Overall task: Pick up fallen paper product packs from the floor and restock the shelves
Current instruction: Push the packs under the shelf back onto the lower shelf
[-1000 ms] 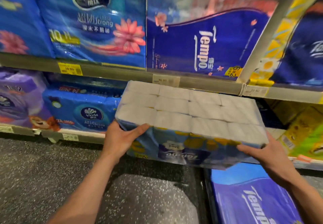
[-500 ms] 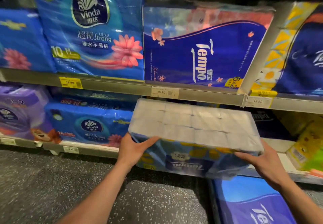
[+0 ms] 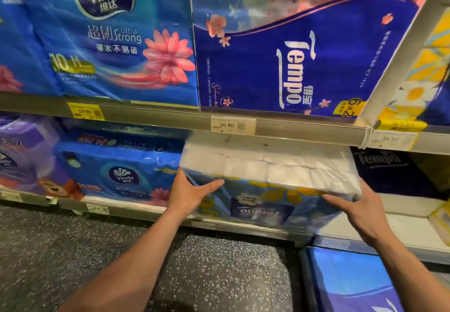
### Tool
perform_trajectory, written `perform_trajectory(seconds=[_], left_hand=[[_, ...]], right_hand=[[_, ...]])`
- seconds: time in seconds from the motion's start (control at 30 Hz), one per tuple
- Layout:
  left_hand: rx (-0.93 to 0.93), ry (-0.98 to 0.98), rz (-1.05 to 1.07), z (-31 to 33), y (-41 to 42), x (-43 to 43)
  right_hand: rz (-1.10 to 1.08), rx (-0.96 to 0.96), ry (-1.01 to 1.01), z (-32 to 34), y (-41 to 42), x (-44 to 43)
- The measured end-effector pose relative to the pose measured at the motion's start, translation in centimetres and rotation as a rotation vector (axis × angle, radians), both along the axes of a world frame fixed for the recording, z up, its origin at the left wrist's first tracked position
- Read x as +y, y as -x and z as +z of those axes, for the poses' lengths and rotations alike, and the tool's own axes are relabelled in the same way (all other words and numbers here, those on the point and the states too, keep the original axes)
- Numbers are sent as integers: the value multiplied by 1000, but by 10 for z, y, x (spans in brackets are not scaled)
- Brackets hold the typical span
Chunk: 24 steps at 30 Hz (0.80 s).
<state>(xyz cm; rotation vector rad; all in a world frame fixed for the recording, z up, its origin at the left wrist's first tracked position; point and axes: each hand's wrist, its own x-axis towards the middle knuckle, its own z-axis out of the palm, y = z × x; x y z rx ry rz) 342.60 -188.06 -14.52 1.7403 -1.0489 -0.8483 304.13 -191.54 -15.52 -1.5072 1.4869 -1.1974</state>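
Observation:
A Tempo tissue pack (image 3: 265, 177), white on top with a blue and yellow flowered front printed upside down, lies partly inside the bottom shelf (image 3: 399, 229) under the 36.90 price tag. My left hand (image 3: 192, 192) grips its left front corner. My right hand (image 3: 358, 209) grips its right front corner. The pack's back half is hidden under the upper shelf rail. Another blue Tempo pack (image 3: 350, 285) lies on the floor at the lower right.
A blue Vinda pack (image 3: 117, 168) sits right beside the held pack on the left, with a purple pack (image 3: 22, 155) further left. A dark Tempo pack (image 3: 387, 173) stands behind on the right. Large Vinda and Tempo packs fill the upper shelf. Speckled grey floor (image 3: 73, 250) lies below.
Both hands have pushed the pack forward and down, from in front of the shelf rail into the bottom shelf opening. The view has moved closer to the shelves.

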Motion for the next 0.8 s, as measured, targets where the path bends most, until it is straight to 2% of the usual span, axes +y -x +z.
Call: perform_trajectory(seconds=[0.23,0.33,0.43,0.53,0.67,0.8], left_hand=[[-279,-56,74,-8,2,-10],[-378,87,160,1,0,-4],[-339,186,147,9,-9,3],[-374,159,48,17,-7,14],[-455,150,-7,31,1,32],[-459,61,-77,49,14,56]], right_hand=[[-27,-46,21,-30,1,-39],[-28,-20,-18,-38,-3,-53],[43,-26,-80,-41,-4,-57],[108,73,-154,-37,-4,-44],[82,203,-212,-37,17,-23],[32,320,-247,13,13,41]])
